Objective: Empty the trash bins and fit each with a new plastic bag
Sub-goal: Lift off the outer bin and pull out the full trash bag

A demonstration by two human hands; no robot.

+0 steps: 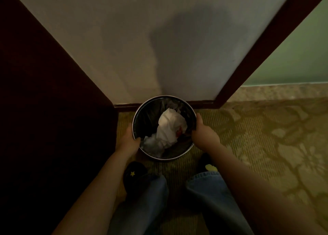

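Bin (160,159), round metal, crumpled tissue (170,128) inside, left hand (128,138) and right hand (204,132) gripping rim

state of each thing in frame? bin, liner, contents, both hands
trash bin: upright by the wall, not emptied; whether it is lifted off the carpet cannot be told
dark liner bag: in the bin, not pulled out
crumpled white paper: lying inside the bin on the liner
left hand: grips the bin's left rim, thumb hooked over the edge
right hand: grips the bin's right rim
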